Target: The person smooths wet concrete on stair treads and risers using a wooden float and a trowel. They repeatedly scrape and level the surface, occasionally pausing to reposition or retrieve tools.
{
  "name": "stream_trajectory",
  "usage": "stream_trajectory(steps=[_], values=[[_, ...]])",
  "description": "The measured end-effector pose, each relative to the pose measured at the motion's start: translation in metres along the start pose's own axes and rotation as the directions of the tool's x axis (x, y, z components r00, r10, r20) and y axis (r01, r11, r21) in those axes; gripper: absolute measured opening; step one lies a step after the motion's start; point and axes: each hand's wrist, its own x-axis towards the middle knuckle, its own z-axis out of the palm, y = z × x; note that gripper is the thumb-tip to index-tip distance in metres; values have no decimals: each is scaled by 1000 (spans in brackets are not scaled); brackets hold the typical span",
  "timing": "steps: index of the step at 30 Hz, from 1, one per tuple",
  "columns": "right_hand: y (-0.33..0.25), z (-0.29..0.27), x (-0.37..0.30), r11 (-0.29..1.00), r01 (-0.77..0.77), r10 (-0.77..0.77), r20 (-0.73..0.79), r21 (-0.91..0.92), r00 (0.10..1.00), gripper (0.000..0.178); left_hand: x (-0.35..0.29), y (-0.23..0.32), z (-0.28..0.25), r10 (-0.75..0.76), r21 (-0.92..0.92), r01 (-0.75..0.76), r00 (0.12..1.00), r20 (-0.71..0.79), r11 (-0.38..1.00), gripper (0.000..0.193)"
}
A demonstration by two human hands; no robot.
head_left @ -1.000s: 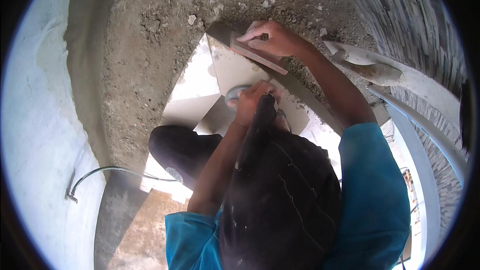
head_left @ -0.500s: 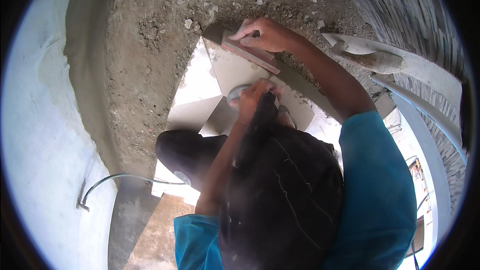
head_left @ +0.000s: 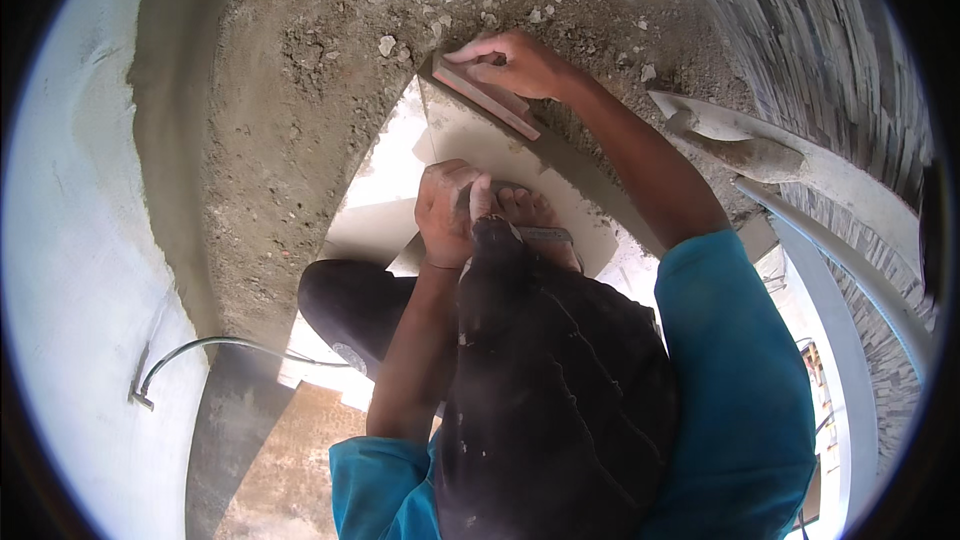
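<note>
While the ground [head_left: 290, 140] occupies most of the upper area, a white wall [head_left: 70, 190] bounds it at left and a stacked-stone wall [head_left: 850, 70] at upper right. Dark trousers [head_left: 560, 410], marked with thin pale lines, fill the lower centre; one knee points left. Blue sleeves [head_left: 740, 340] flank the trousers. Pale tiles [head_left: 470, 135] form a wedge ahead of the person, narrowing toward the far end; strong light whitens part of their left side. A smooth grey band [head_left: 590, 175] runs along the right edge of the tiles. A long pale object [head_left: 860, 165] stands near the stone wall, to the right of the right forearm. A thin hose [head_left: 230, 340] curves from a fitting on the white wall toward the knee.

The hands are set as follows. The right hand [head_left: 520, 65] is bent, with thumb and fingers closed on the upper part of a rectangular block [head_left: 480, 100] with a pinkish side. The block lies slantwise at the far right tile edge, over the grey band. The left hand [head_left: 445, 205] is curled beside a sandalled foot [head_left: 530, 208]; whether it grips anything cannot be told. Small stones [head_left: 387, 44] lie scattered beyond the tiles.
</note>
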Motion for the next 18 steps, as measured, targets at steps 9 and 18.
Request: stream_trajectory(steps=[9,18], values=[[-6,-19,-40,950,-196,216,-61,242,974,44,55,-46,-12,309,258,-352,931,193,900,22],[-12,-2,3,974,-222,222,13,55,975,40,42,-68,-2,316,288,-360,930,187,887,28]])
